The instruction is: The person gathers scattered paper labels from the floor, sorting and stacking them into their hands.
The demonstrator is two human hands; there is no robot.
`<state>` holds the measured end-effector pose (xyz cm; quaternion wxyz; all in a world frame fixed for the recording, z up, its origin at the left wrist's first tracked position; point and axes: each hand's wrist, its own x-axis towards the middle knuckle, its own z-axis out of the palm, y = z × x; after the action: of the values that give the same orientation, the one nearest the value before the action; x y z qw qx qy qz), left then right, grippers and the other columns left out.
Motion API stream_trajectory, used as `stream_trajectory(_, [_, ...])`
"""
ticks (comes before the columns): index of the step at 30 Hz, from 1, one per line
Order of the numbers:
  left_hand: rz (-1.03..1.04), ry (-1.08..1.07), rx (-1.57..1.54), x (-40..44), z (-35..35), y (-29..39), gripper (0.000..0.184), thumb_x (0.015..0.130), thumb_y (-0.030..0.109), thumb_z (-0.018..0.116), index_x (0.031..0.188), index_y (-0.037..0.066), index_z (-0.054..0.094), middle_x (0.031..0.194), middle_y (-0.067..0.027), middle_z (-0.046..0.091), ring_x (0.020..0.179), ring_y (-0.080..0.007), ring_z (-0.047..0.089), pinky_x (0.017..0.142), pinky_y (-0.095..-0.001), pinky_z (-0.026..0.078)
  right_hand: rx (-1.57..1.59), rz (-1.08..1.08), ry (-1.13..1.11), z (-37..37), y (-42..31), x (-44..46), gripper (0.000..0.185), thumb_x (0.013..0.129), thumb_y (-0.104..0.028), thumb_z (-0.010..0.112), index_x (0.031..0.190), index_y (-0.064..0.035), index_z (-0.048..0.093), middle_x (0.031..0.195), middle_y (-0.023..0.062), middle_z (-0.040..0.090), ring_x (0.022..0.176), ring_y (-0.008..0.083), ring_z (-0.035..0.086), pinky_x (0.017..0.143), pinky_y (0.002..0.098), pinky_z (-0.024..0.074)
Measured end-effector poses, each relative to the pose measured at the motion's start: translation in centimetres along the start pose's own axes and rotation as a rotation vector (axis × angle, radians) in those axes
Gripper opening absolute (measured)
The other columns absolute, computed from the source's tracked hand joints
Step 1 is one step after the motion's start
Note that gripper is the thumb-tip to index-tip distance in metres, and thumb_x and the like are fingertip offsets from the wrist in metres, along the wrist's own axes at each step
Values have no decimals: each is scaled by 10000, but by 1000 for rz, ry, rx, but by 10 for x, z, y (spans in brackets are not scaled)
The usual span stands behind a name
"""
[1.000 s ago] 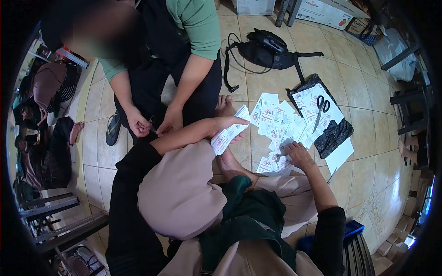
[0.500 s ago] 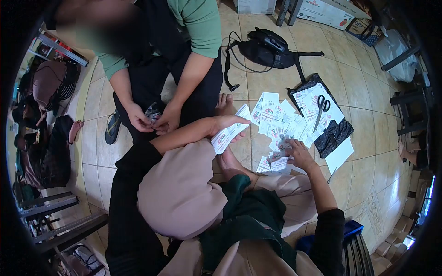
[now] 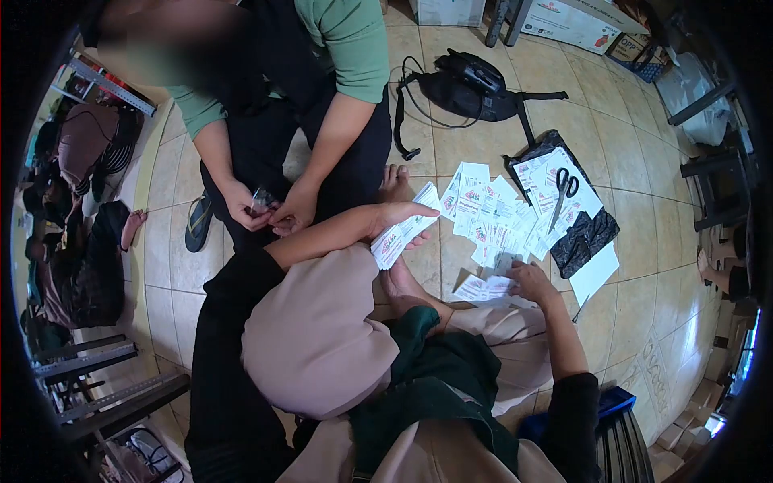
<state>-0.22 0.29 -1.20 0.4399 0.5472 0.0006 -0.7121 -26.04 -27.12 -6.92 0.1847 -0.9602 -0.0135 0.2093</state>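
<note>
A tan tiled floor (image 3: pixel 628 330) fills the middle of the frame, with a black waist bag (image 3: pixel 463 88) at upper centre and a co-worker seated at upper left, both co-worker's hands (image 3: pixel 296 211) around a small item. At centre, the left hand (image 3: pixel 397 217) has its thumb pressed over a stack of slips (image 3: pixel 390 246), gripping it against the fingers. Right of centre, the right hand (image 3: pixel 531 283) is at the near edge of the loose slips (image 3: pixel 493 211); whether its fingers pinch one is too blurred to tell.

The stack could fan out and shed slips if the thumb eased, since its edges look uneven. A careless sweep might push loose slips under the scissors (image 3: pixel 561 197), at right. The slips are small, white and printed with red-pink and dark lettering, overlapping at various angles.
</note>
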Motion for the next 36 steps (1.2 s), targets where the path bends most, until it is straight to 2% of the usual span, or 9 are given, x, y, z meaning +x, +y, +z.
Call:
stream_trajectory(3, [7,-15,-4,2,-2,-1,390,823,438,593,992,91,540,874,-74,580,720,-154,571,618,-283,500,109,-12,-91,-16,6,-8,290,580,-134,745,841,-112,622,872,74,570,911,280,564,816,435,423])
stream_trajectory(5, [16,-19,-4,2,-2,-1,391,826,440,590,1001,94,536,872,-72,576,726,-154,570,621,-283,499,-163,-8,18,-28,6,-12,261,593,-123,725,835,-113,627,855,74,594,898,268,576,810,418,427])
stream_trajectory(8, [12,4,9,0,1,0,391,826,438,589,1006,94,535,878,-75,574,735,-154,568,626,-284,499,-216,79,82,-32,3,-8,215,615,-127,706,811,-112,621,836,98,605,858,256,596,814,395,430])
stream_trajectory(9, [14,6,9,-1,2,1,391,826,438,589,1006,94,535,878,-75,574,735,-154,568,626,-284,499,-107,103,112,-30,7,-6,230,628,-100,720,832,-64,620,805,115,629,797,320,612,731,396,462])
stream_trajectory(13, [3,34,-12,-6,3,1,390,825,432,590,1014,95,535,887,-75,574,743,-155,567,632,-288,498,266,147,207,-24,8,-2,288,661,-129,729,909,-29,622,800,136,642,756,328,616,740,373,459])
stream_trajectory(18, [4,5,-19,-1,2,0,394,820,431,597,1013,93,535,887,-78,578,731,-171,568,630,-303,497,566,63,-14,0,-15,7,352,700,-172,741,929,51,594,847,190,615,780,259,597,729,337,445])
stream_trajectory(24, [-2,-15,-86,8,-3,-5,385,814,432,611,905,63,550,784,-72,560,645,-178,540,577,-292,470,275,35,210,38,-43,16,414,619,-188,769,953,2,614,919,187,579,884,364,540,766,403,449])
stream_trajectory(26, [7,-54,-78,3,-1,-2,407,806,442,618,929,61,543,813,-77,556,670,-174,539,588,-288,470,204,99,190,47,-50,13,482,618,-224,743,1022,-5,599,992,251,554,972,376,526,867,423,434])
stream_trajectory(36, [0,-94,-49,-8,3,4,479,795,454,627,1033,60,495,873,-91,553,697,-171,544,619,-300,488,295,139,178,39,-86,4,522,584,-106,766,1039,-8,529,1053,183,469,986,380,498,817,425,454])
